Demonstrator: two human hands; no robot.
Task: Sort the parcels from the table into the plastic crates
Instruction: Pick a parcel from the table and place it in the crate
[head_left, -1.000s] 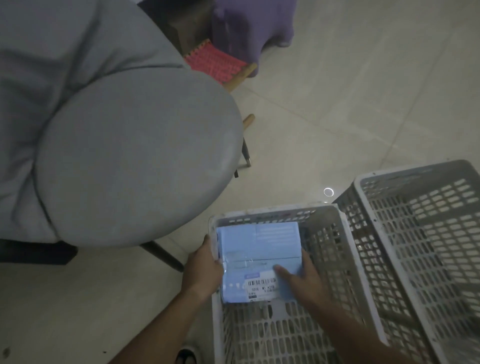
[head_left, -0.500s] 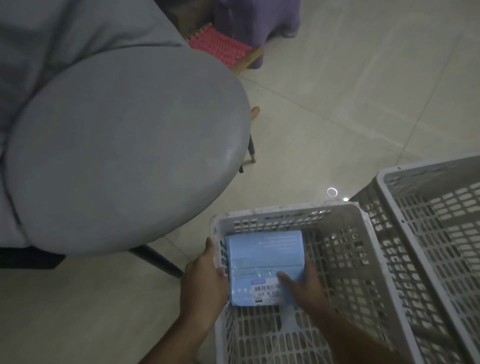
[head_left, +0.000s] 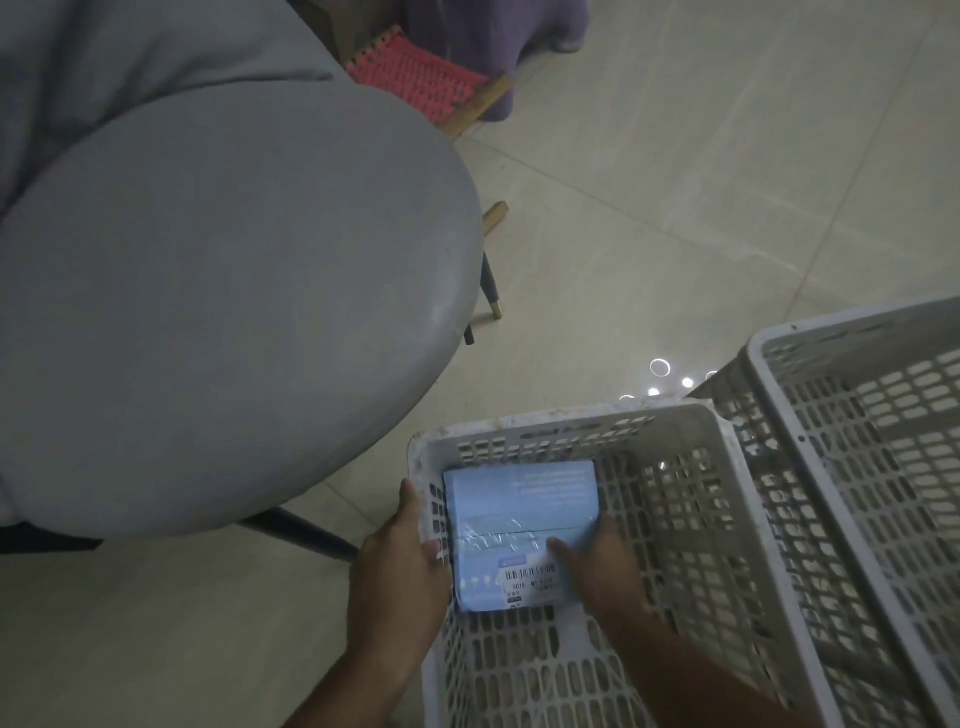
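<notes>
A light blue parcel (head_left: 524, 499) with a barcode label lies low inside the near grey plastic crate (head_left: 561, 418), in its far left corner. My right hand (head_left: 597, 566) is inside the crate and holds the parcel's right side, thumb on top near the label. My left hand (head_left: 400, 566) straddles the crate's left wall, with fingers outside and the thumb inside next to the parcel. A second grey crate (head_left: 852, 332) stands to the right, touching the first; what shows of its inside holds nothing.
A grey round-seated chair (head_left: 234, 312) fills the left, its dark legs close to the crate's left corner. A red woven stool (head_left: 415, 78) and purple cloth (head_left: 493, 31) are at the far top. Pale tiled floor (head_left: 675, 208) lies beyond the crates.
The parcel has gone down from above the rim into the crate's far left corner. My left hand shifted from the parcel's left edge onto the crate wall.
</notes>
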